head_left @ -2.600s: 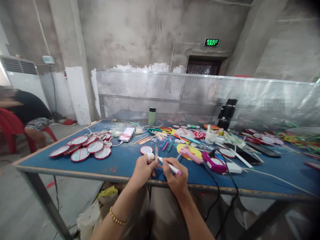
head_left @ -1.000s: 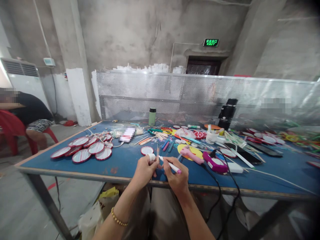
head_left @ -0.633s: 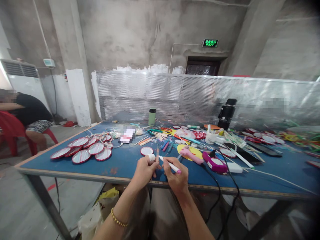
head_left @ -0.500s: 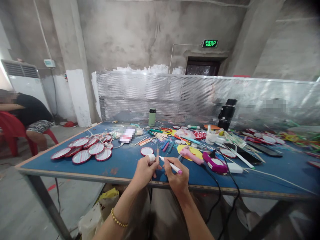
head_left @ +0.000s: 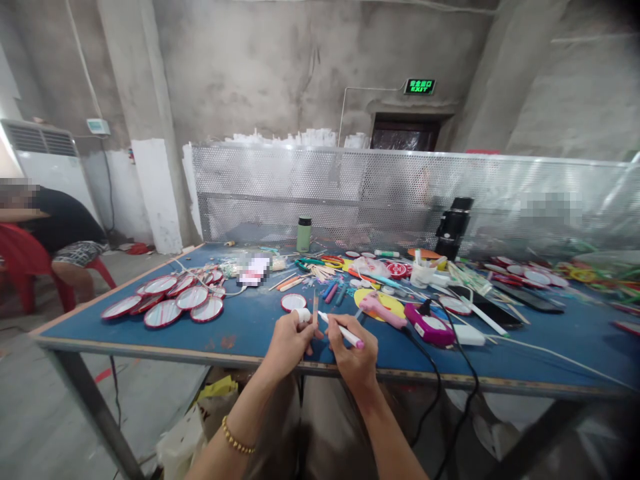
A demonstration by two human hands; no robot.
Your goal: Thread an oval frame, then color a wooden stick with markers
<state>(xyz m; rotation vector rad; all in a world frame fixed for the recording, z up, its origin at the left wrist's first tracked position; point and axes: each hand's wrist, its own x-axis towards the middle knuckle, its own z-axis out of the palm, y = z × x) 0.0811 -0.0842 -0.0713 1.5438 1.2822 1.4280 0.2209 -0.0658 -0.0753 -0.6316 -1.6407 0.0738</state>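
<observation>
My left hand is closed on a narrow, flat wooden stick, held upright near the front edge of the table. A white wrap or cap sits at one of its fingers; which it is I cannot tell. In my right hand, gripped like a pen, is a white marker pen with a pink end. Its tip points left, close beside the stick; whether the two touch I cannot make out. Just beyond my left hand lies a round, red-rimmed disc.
Red-rimmed discs are piled on the left. A phone, a green bottle and scissors lie or stand farther back. At right are a pink glue gun, a purple device and black cables. A person sits far left.
</observation>
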